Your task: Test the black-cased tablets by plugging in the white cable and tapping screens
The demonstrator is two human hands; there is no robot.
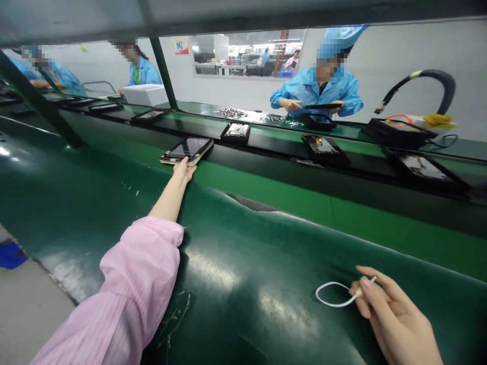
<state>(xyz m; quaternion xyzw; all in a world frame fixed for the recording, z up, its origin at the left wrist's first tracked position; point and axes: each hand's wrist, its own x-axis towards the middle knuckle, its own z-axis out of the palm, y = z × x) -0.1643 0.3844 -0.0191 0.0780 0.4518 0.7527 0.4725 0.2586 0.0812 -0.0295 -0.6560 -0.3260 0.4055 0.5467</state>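
Note:
My left hand [184,171] reaches forward over the green bench and grips the near edge of a tablet [190,148]. The tablet has a dark glossy screen facing up and a pale edge, and it is at the conveyor belt's near side. My right hand [393,309] is low on the right above the bench. Its thumb and fingers pinch a short white cable [335,305], which curls into a loop to the left, with a thin tip poking out above the fingers.
A black conveyor belt [274,154] crosses ahead, carrying several black trays with devices, including an opened device [236,131]. Small parts [233,113] lie scattered on the far bench. A co-worker [317,91] in blue holds a dark panel. A green post [163,73] stands at left; a shelf hangs overhead.

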